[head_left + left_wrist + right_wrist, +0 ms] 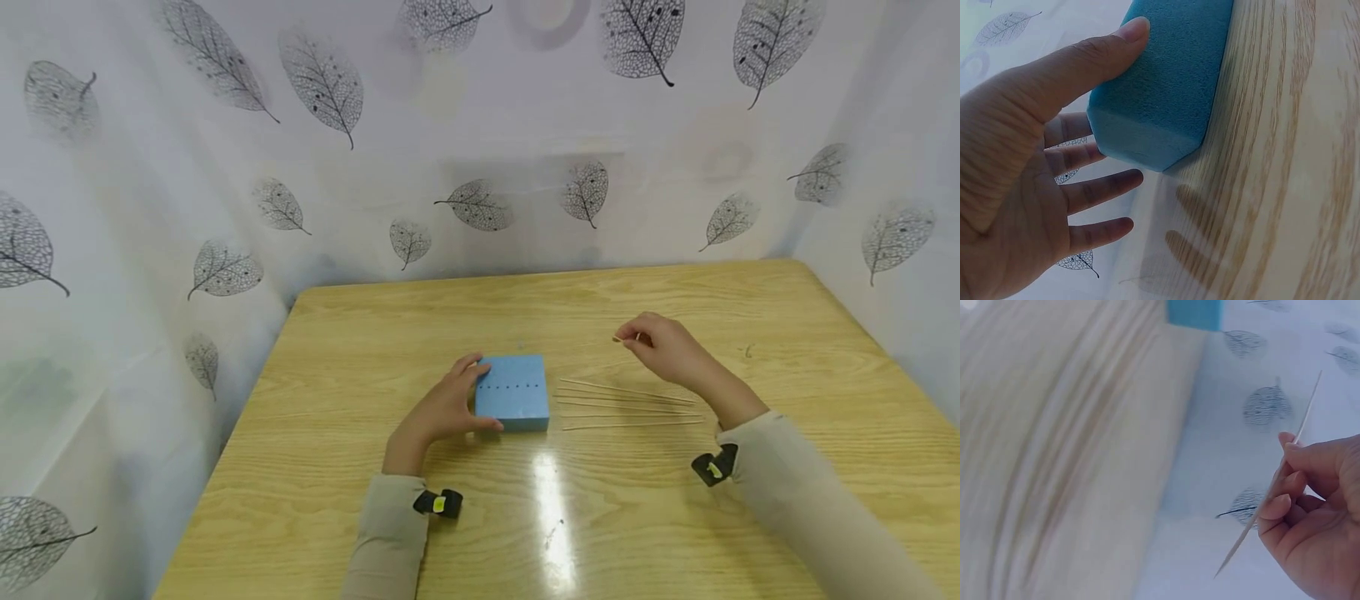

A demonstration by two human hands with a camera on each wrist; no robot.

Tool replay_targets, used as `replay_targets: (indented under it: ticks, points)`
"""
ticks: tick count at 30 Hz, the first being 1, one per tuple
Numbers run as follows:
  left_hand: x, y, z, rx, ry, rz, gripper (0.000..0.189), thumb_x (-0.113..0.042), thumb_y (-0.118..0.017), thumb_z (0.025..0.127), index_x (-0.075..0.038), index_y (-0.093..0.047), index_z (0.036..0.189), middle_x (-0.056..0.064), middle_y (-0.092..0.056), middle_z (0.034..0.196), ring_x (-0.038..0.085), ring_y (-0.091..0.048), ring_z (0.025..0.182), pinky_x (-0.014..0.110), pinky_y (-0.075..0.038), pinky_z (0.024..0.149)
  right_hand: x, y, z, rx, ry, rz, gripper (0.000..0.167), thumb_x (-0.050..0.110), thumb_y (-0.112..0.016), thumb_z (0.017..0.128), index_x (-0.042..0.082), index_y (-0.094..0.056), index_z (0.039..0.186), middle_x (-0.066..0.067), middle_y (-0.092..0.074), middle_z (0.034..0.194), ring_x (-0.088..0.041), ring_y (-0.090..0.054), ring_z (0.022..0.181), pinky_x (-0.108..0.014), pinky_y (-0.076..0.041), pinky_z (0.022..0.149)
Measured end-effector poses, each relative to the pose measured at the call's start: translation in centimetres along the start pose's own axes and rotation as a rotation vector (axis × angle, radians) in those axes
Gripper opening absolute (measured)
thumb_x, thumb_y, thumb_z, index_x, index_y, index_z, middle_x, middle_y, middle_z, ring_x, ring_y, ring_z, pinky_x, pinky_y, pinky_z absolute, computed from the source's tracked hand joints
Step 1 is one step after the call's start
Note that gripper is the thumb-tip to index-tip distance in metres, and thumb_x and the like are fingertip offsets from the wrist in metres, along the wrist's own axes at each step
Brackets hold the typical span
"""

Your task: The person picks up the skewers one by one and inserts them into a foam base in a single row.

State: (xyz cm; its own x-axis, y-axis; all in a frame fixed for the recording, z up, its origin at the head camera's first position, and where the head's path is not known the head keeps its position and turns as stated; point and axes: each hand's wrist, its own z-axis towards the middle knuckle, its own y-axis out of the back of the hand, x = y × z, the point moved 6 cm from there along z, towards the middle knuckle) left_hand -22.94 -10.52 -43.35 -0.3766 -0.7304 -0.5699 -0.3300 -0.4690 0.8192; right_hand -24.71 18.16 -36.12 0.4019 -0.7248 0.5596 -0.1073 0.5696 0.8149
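Note:
A blue foam block (pixel 512 398) with a row of small dark holes across its top lies on the table. My left hand (pixel 438 408) holds its left end, thumb on the front side and the index finger at the far edge. In the left wrist view the thumb (pixel 1085 69) presses the block's side (pixel 1166 69), while the lower fingers spread apart. To the right of the block, my right hand (pixel 663 350) pinches a thin bamboo skewer (pixel 1238 544) above the table. The right wrist view shows its pointed lower end and the fingertips near its middle.
Several more skewers (pixel 633 425) lie roughly side by side on the wooden table (pixel 360 517), right of the block. A white curtain with leaf prints (pixel 517 108) hangs behind the table and along its sides. Both wrists wear black straps (pixel 437 503).

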Motion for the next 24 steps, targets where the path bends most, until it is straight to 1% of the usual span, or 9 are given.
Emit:
replay_targets:
  ticks: [3,6,8,13,17,20,24]
  points:
    - [0.0,0.0,0.0,0.002,0.002,0.000,0.097,-0.042,-0.082,0.070,-0.006,-0.034,0.146,0.010,-0.021,0.155,0.028,-0.028,0.139,0.044,-0.033,0.108,1.4,1.0,0.2,-0.070,0.026,0.028,0.011,-0.001,-0.055,0.093,-0.004,-0.065,0.098,-0.013,-0.061,0.093,-0.016,-0.049,0.071,-0.026,-0.042,0.059]
    - [0.0,0.0,-0.1,0.002,0.002,-0.003,0.096,-0.041,-0.082,0.070,-0.006,-0.034,0.146,0.010,-0.022,0.155,0.028,-0.028,0.138,0.044,-0.033,0.108,2.6,1.5,0.5,-0.128,0.051,0.055,0.010,0.001,-0.056,0.093,-0.001,-0.066,0.097,-0.010,-0.061,0.092,-0.015,-0.048,0.071,-0.024,-0.041,0.059]
    - [0.0,0.0,-0.1,0.002,0.003,-0.004,0.096,-0.041,-0.082,0.070,-0.006,-0.034,0.146,0.011,-0.022,0.155,0.029,-0.028,0.138,0.044,-0.033,0.108,3.4,1.6,0.7,-0.161,0.072,0.073,0.010,0.003,-0.057,0.094,0.000,-0.066,0.096,-0.009,-0.060,0.089,-0.015,-0.047,0.070,-0.023,-0.041,0.059]
    - [-0.1,0.1,-0.2,0.000,0.000,-0.008,0.096,-0.040,-0.082,0.070,-0.005,-0.034,0.146,0.011,-0.022,0.154,0.029,-0.028,0.138,0.044,-0.032,0.108,4.7,1.2,1.3,-0.214,0.108,0.135,0.010,0.004,-0.057,0.094,0.000,-0.066,0.094,-0.007,-0.059,0.087,-0.013,-0.046,0.069,-0.022,-0.040,0.058]
    - [-0.2,0.1,-0.2,-0.002,-0.005,-0.008,0.096,-0.040,-0.082,0.070,-0.005,-0.035,0.145,0.013,-0.023,0.154,0.029,-0.029,0.138,0.044,-0.032,0.108,5.6,0.7,1.8,-0.233,0.135,0.214,0.009,0.002,-0.057,0.093,-0.001,-0.065,0.093,-0.008,-0.057,0.084,-0.014,-0.049,0.066,-0.020,-0.041,0.056]
    - [-0.1,0.0,-0.2,-0.004,-0.009,0.000,0.096,-0.042,-0.082,0.070,-0.005,-0.034,0.145,0.012,-0.023,0.154,0.029,-0.028,0.138,0.044,-0.033,0.108,6.3,0.4,2.2,-0.227,0.146,0.276,0.009,0.002,-0.055,0.094,-0.003,-0.063,0.094,-0.009,-0.057,0.082,-0.014,-0.052,0.066,-0.020,-0.043,0.056]
    - [0.0,0.0,0.0,-0.005,-0.008,0.011,0.097,-0.043,-0.082,0.070,-0.006,-0.034,0.146,0.010,-0.022,0.154,0.028,-0.028,0.138,0.043,-0.032,0.108,6.9,-0.3,2.5,-0.202,0.139,0.351,0.010,0.003,-0.054,0.095,-0.004,-0.059,0.096,-0.012,-0.060,0.084,-0.009,-0.056,0.070,-0.021,-0.049,0.062]
